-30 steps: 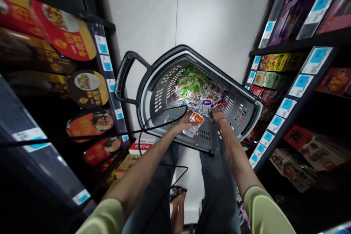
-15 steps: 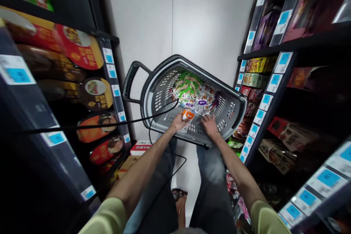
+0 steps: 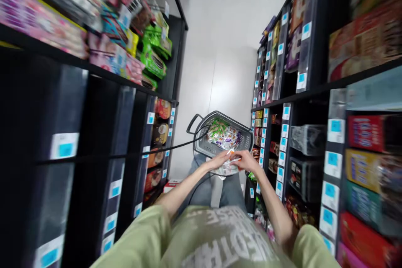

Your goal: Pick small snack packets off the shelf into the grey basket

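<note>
A grey shopping basket point(image 3: 201, 147) with a handle stands on the floor in front of my legs. Inside it lie green snack packets point(image 3: 216, 129) and white-and-purple snack packets point(image 3: 229, 139). Over the basket's near rim, my left hand point(image 3: 220, 159) and my right hand point(image 3: 246, 161) come together on an orange-and-white snack packet point(image 3: 226, 169). Fingers of both hands are closed on it; motion blurs the fingertips, and part of the packet is covered by them.
A black cable point(image 3: 166, 148) runs from the left into the basket. Dark shelves with blue price tags flank the aisle, holding round red food tubs point(image 3: 153, 179) on the left and boxed goods point(image 3: 364, 171) on the right. Pale floor point(image 3: 216, 63) stretches ahead.
My view has lifted, showing more shelving and my shirt. My right hand has left the basket's inside and joined my left on the orange-and-white packet, now nearer my body.
</note>
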`<state>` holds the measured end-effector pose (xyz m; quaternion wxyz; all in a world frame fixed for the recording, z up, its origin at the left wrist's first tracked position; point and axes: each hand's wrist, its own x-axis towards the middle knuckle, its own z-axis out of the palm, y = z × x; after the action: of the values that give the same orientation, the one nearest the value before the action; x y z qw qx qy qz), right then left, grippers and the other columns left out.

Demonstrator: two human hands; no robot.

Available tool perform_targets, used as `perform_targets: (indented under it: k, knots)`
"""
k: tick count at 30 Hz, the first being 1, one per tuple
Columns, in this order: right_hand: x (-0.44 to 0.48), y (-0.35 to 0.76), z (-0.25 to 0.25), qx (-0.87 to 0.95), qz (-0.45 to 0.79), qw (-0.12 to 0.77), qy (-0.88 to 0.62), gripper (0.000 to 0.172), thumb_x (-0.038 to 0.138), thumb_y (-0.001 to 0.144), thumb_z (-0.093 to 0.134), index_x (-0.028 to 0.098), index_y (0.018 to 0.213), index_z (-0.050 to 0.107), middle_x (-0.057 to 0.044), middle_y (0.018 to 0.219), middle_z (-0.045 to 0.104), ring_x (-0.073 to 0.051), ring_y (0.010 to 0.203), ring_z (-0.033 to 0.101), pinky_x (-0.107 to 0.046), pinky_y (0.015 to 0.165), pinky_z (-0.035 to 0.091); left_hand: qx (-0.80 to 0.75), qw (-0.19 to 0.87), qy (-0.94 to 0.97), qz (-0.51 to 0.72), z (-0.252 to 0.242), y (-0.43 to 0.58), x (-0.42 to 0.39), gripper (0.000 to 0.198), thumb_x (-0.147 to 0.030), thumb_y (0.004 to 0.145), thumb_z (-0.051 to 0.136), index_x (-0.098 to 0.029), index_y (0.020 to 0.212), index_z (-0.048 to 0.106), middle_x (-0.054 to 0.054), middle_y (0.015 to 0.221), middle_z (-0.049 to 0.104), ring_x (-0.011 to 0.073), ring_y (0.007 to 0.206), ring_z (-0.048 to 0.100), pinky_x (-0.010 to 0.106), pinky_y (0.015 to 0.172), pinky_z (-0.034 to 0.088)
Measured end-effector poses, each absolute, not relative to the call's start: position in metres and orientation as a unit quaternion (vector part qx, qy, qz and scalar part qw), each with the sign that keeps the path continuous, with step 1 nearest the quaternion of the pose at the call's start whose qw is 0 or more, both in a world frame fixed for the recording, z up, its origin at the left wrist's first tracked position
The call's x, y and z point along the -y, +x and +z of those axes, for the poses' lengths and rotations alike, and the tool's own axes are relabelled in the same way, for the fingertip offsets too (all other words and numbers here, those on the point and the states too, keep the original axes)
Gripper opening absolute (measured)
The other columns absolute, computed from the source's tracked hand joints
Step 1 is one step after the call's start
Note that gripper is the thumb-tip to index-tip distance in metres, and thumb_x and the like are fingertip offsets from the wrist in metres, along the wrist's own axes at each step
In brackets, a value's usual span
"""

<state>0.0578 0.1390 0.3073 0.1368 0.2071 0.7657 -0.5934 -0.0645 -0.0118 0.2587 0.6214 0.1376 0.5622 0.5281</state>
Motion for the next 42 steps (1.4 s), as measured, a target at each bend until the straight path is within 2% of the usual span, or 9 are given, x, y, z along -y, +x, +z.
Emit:
perform_targets:
  k: [4,9,13,17,21,25,30,35,42]
  knots:
    - [-0.126,0.044,0.419,-0.764,-0.598,0.095,0.222,0.012,0.03,0.079,0.083,0.02,0.085,0.079,-0.002,0.081,0.08,-0.02,0.077,0.075,-0.028,0.075,0.055,-0.478,0.654,0.178,0.558,0.364,-0.072,0.029,0.063,-0.069,0.082,0.073,-0.02,0.122,0.076,0.014,0.123,0.076,0.0319,0.121,0.069,0.046,0.105,0.054]
    - [-0.055,0.028,0.505,-0.789,-0.558,-0.04,0.253,0.012,0.028,0.08,0.084,0.022,0.09,0.08,-0.003,0.09,0.08,-0.021,0.085,0.073,-0.033,0.084,0.056,-0.512,0.626,0.271,0.521,0.441,-0.091,0.094,0.085,-0.038,0.061,0.097,-0.018,0.137,0.065,0.014,0.135,0.071,0.0361,0.127,0.064,0.05,0.113,0.047]
    - [0.014,0.031,0.518,-0.742,-0.486,-0.269,0.375,0.024,0.034,0.085,0.081,0.025,0.107,0.078,-0.008,0.122,0.076,-0.026,0.12,0.066,-0.045,0.111,0.048,-0.584,0.569,0.216,0.538,0.456,-0.091,0.136,0.082,-0.043,0.074,0.089,-0.016,0.143,0.055,0.017,0.136,0.069,0.0344,0.124,0.065,0.052,0.114,0.046]
    - [0.063,0.047,0.507,-0.58,-0.536,-0.36,0.498,0.04,0.04,0.084,0.08,0.023,0.12,0.073,-0.013,0.133,0.071,-0.027,0.115,0.069,-0.041,0.097,0.057,-0.586,0.548,0.219,0.555,0.464,-0.094,0.142,0.081,-0.055,0.085,0.08,-0.021,0.151,0.049,0.016,0.144,0.066,0.0318,0.13,0.064,0.048,0.116,0.045]
    - [0.075,0.058,0.511,-0.446,-0.581,-0.445,0.515,0.068,0.035,0.063,0.095,0.023,0.124,0.069,-0.011,0.124,0.074,-0.025,0.101,0.074,-0.036,0.087,0.061,-0.5,0.606,0.267,0.559,0.491,-0.1,0.117,0.071,-0.065,0.096,0.062,-0.024,0.153,0.052,0.013,0.145,0.066,0.0299,0.13,0.066,0.042,0.111,0.052]
    - [0.066,0.076,0.532,-0.378,-0.604,-0.509,0.484,0.048,0.035,0.06,0.098,0.021,0.101,0.076,-0.006,0.098,0.08,-0.023,0.088,0.074,-0.038,0.088,0.06,-0.47,0.613,0.274,0.572,0.522,-0.092,0.088,0.073,-0.065,0.094,0.066,-0.023,0.152,0.054,0.013,0.143,0.068,0.0305,0.126,0.068,0.04,0.106,0.056]
    - [0.072,0.141,0.552,-0.181,-0.573,-0.681,0.419,0.036,0.046,0.071,0.091,0.03,0.1,0.076,-0.002,0.102,0.079,-0.023,0.098,0.073,-0.042,0.094,0.06,-0.49,0.538,0.249,0.639,0.55,-0.069,0.059,0.067,-0.064,0.092,0.069,-0.023,0.143,0.057,0.012,0.132,0.074,0.0264,0.113,0.075,0.034,0.094,0.06]
    - [0.105,0.208,0.564,-0.134,-0.57,-0.691,0.425,0.03,0.054,0.08,0.082,0.03,0.098,0.076,-0.001,0.086,0.074,-0.02,0.076,0.069,-0.037,0.073,0.061,-0.461,0.544,0.255,0.653,0.578,-0.03,0.051,0.058,-0.061,0.087,0.076,-0.024,0.128,0.057,0.008,0.117,0.077,0.0225,0.1,0.077,0.031,0.086,0.061]
    - [0.132,0.204,0.59,-0.286,-0.604,-0.58,0.466,0.038,0.05,0.071,0.091,0.021,0.091,0.077,-0.006,0.09,0.079,-0.025,0.086,0.074,-0.038,0.078,0.06,-0.436,0.604,0.317,0.588,0.582,0.056,0.088,0.059,-0.047,0.079,0.086,-0.024,0.121,0.051,0.011,0.117,0.077,0.0251,0.099,0.076,0.035,0.088,0.059]
